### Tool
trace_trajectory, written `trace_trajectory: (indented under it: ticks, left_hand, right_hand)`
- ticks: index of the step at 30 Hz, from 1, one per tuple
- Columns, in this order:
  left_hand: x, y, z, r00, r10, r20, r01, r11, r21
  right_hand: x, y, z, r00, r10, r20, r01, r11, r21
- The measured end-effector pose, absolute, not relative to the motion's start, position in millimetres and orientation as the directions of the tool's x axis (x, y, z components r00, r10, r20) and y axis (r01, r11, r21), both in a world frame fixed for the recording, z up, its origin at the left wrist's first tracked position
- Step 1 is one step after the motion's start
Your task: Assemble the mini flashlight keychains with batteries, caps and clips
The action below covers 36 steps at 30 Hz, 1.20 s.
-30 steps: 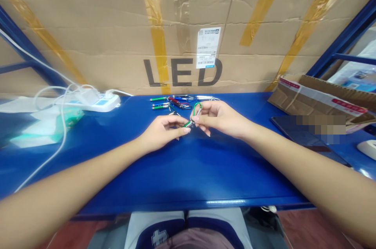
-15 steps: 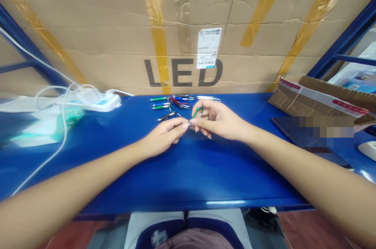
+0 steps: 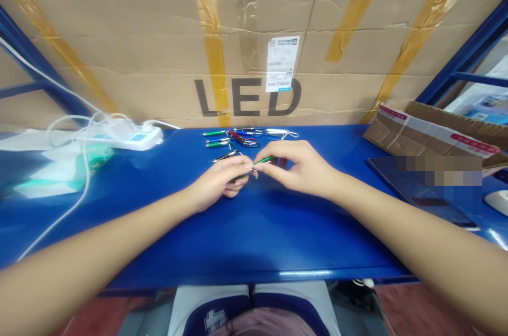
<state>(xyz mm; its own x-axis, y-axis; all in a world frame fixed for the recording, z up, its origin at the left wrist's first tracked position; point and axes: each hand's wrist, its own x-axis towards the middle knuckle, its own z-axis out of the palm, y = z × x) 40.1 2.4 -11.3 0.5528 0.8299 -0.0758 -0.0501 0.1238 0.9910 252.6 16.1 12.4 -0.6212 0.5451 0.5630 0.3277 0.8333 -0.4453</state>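
My left hand (image 3: pixel 223 177) is closed, thumb and forefinger pinched. A small dark green piece (image 3: pixel 237 179) shows between its fingers, mostly hidden. My right hand (image 3: pixel 298 166) pinches a green carabiner clip (image 3: pixel 266 161) between thumb and forefinger, its end at the left fingertips. A small metal bit (image 3: pixel 255 174) hangs where the two hands meet. Just beyond them, on the blue table (image 3: pixel 254 241), lie several slim pen-shaped metal lights: a black one (image 3: pixel 227 156) partly behind my left hand, green ones (image 3: pixel 217 143), a red one (image 3: pixel 237 138) and a silver one (image 3: pixel 278 132), some with clips.
A white power strip (image 3: pixel 138 137) with cables and a green-and-white packet (image 3: pixel 67 172) are on the left. To the right stand an open cardboard box (image 3: pixel 432 135) and a dark tablet-like device (image 3: pixel 420 193). A large carton (image 3: pixel 159 50) marked LED walls off the back.
The green clip has tipped from upright to nearly flat in my right hand. My left fingers have curled further, and the dark green piece now shows between them.
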Motion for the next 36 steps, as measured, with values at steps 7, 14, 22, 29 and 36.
trace_trajectory:
  ticks: [7,14,22,29,36]
  left_hand:
    - [44.6,2.0,-7.6,0.447,0.887,-0.116,0.016,0.121,0.992]
    - [41.9,0.6,-6.1,0.497,0.845,-0.198,0.111,0.165,0.980]
    - [36.1,-0.5,-6.2,0.602,0.738,-0.305,0.062,0.337,0.939]
    - [39.4,-2.6,-7.4,0.606,0.736,-0.302,0.073,0.327,0.942]
    - [43.8,-6.2,-12.0,0.554,0.801,-0.226,0.081,0.219,0.972]
  right_hand:
    - [253.0,17.5,10.2,-0.762,0.517,0.388,0.446,0.855,-0.263]
    - [254.0,15.2,12.2,-0.816,0.511,0.270,0.477,0.859,-0.184]
    - [256.7,17.0,8.9,-0.872,0.378,0.312,0.394,0.919,-0.013]
    - [255.1,14.3,6.8,-0.871,0.407,0.276,0.409,0.911,-0.050]
    - [253.7,12.2,5.9,-0.842,0.448,0.300,0.415,0.894,-0.170]
